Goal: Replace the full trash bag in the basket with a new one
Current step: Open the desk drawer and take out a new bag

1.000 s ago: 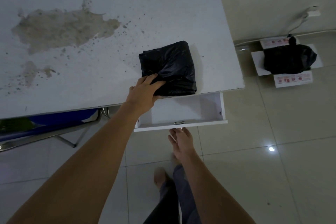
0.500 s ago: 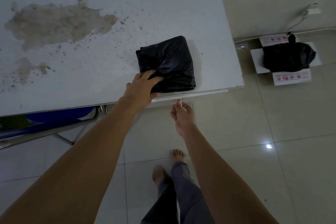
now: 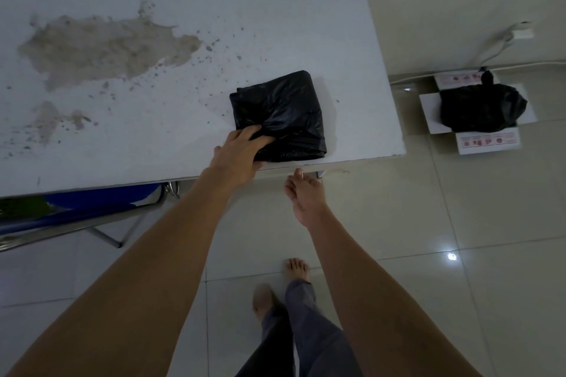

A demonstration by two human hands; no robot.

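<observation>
A folded pack of new black trash bags [image 3: 281, 113] lies near the front right corner of the white table [image 3: 183, 40]. My left hand [image 3: 240, 153] rests on the pack's near left corner, fingers curled over its edge. Just below the table's front edge, my right hand [image 3: 303, 194] has its fingertips at the small metal handle of the closed drawer [image 3: 309, 172]. A full, tied black trash bag [image 3: 481, 107] sits in an open cardboard box [image 3: 487, 139] on the floor at the right.
The table top carries a large brown stain [image 3: 104, 46] at the left. A blue chair with metal legs [image 3: 76, 214] stands under the table's left part. A white cable and plug [image 3: 517, 35] run along the wall. My bare feet [image 3: 295, 268] stand on the tiled floor.
The drawer under the table, open one second ago, has been pushed shut by my right hand. My left hand has stayed on the bag pack.
</observation>
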